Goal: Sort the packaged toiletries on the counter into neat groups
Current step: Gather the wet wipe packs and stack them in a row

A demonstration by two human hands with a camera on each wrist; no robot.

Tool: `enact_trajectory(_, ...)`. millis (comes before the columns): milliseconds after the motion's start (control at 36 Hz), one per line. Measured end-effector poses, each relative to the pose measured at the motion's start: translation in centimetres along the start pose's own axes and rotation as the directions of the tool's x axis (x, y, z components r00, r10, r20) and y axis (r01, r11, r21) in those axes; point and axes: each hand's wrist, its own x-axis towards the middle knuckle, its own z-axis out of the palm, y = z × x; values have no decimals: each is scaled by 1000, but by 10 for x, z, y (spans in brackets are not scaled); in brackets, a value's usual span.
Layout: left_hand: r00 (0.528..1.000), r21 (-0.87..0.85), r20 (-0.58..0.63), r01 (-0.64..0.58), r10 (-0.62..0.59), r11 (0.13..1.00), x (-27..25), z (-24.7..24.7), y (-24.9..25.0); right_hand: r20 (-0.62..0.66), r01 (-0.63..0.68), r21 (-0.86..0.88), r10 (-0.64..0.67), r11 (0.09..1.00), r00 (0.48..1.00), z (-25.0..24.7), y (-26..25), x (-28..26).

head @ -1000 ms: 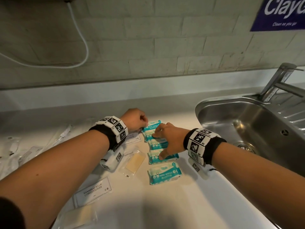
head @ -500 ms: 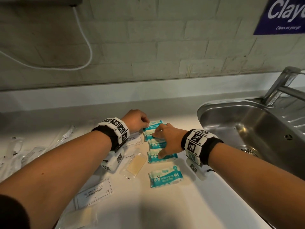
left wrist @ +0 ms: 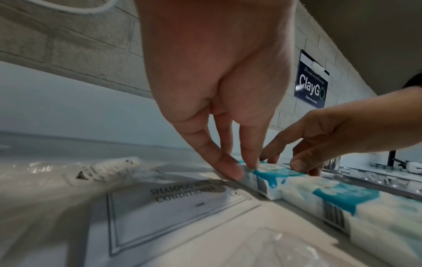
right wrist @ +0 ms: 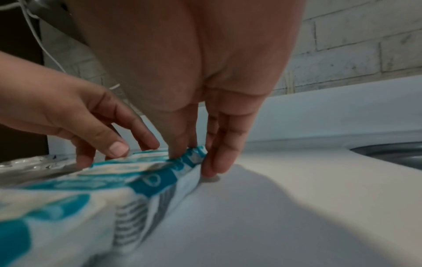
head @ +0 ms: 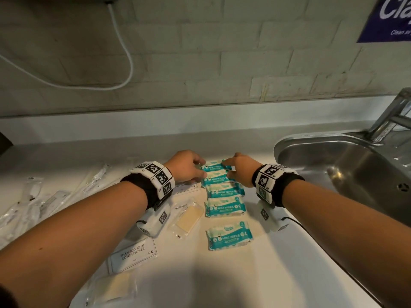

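Both hands at frame centre: left hand [head: 186, 166] and right hand [head: 241, 168] fingers pinch opposite ends of top wipes pack [head: 214, 166] on tabletop [head: 278, 263].

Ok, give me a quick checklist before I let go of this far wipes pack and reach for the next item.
1. Far wipes pack flat on the counter: cannot tell.
2. Left hand pinching its left end: ok.
3. Right hand pinching its right end: ok.
4. Far pack in line with the column: ok.
5. Nearest wipes pack closed up to the column: not ok, a gap remains.
6. Sink edge clear of packs: ok.
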Motion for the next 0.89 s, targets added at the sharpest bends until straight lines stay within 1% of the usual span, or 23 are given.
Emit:
enact_trajectory(111, 1000, -27, -3, 22, -22, 999, 0, 3, 2, -7, 7, -12, -8, 1000, 1000, 1, -1, 3)
enact_trajectory(250, 1000, 16, 3, 13, -13, 1000, 0, 1, 4, -10, 9, -18, -9, 1000, 1000, 2, -1, 3)
enact_trajectory(278, 1000, 43, 3, -2, 2, 999, 0, 0, 4, -17, 8, -11, -8, 1000, 1000, 3, -1, 1)
enact_trajectory(333, 997, 155, -30, -71, 77, 985, 0, -2, 3, -56, 27, 2, -27, 1000, 998, 3, -2, -4)
enact_trajectory(389, 984, 226, -70, -146, 166, 963, -1, -4, 3, -106, 89, -22, -91, 996, 990, 1, -4, -13)
enact_trajectory(417, 977, 239, -79, -176, 200, 955, -2, -4, 4, -111, 133, -38, -136, 990, 984, 1, -5, -18)
enact_trajectory(444, 971, 260, -77, -201, 228, 944, -2, -5, 5, -85, 179, -53, -183, 982, 979, 0, -6, -25)
enact_trajectory(500, 964, 331, -30, -240, 265, 912, 1, -6, 7, 23, 249, -101, -248, 963, 969, 2, -11, -36)
enact_trajectory(555, 963, 387, 49, -262, 264, 884, 3, -5, 10, 110, 271, -160, -256, 949, 960, 7, -14, -43)
enact_trajectory(583, 965, 402, 89, -262, 247, 877, 5, -4, 11, 126, 268, -162, -250, 950, 960, 8, -15, -44)
enact_trajectory(667, 964, 479, 167, -262, 206, 838, 8, -1, 14, 125, 261, -140, -245, 955, 962, 10, -16, -44)
enact_trajectory(722, 964, 507, 179, -263, 198, 821, 9, -1, 15, 127, 273, -133, -257, 953, 958, 11, -17, -44)
enact_trajectory(889, 961, 509, 182, -272, 206, 817, 11, -2, 11, 138, 312, -116, -296, 943, 945, 14, -17, -42)
